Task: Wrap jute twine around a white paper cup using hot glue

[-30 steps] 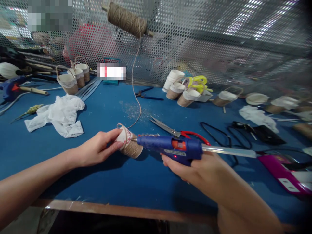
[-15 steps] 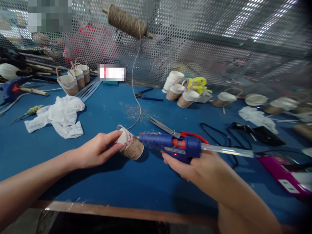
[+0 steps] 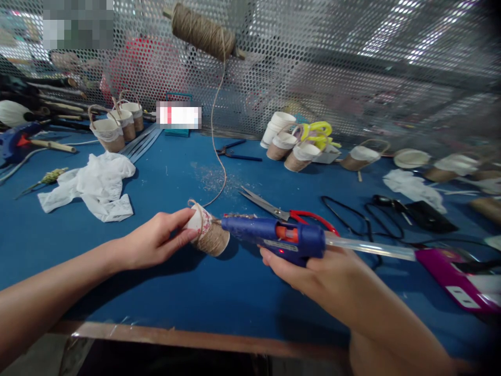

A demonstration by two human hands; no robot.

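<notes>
My left hand (image 3: 156, 240) pinches the rim of a small paper cup (image 3: 207, 233) partly wound with twine, lying on its side on the blue table (image 3: 188, 292). A strand of twine runs from the cup up to a twine spool (image 3: 203, 31) mounted on the mesh wall. My right hand (image 3: 321, 271) grips a blue hot glue gun (image 3: 277, 237), its nozzle touching the cup's side. A clear glue stick (image 3: 371, 248) sticks out of the gun's back.
Red-handled scissors (image 3: 289, 211) lie just behind the gun. White crumpled cloth (image 3: 94, 183) lies at left, finished twine cups (image 3: 113, 128) behind it, more cups (image 3: 293, 151) at back right. Pliers (image 3: 235, 153), black cables (image 3: 360, 219) and a magenta box (image 3: 457, 282) lie at right.
Hardly anything moved: the glue gun drew back a little to the right, then returned to the cup's side. My left hand keeps its hold on the cup.
</notes>
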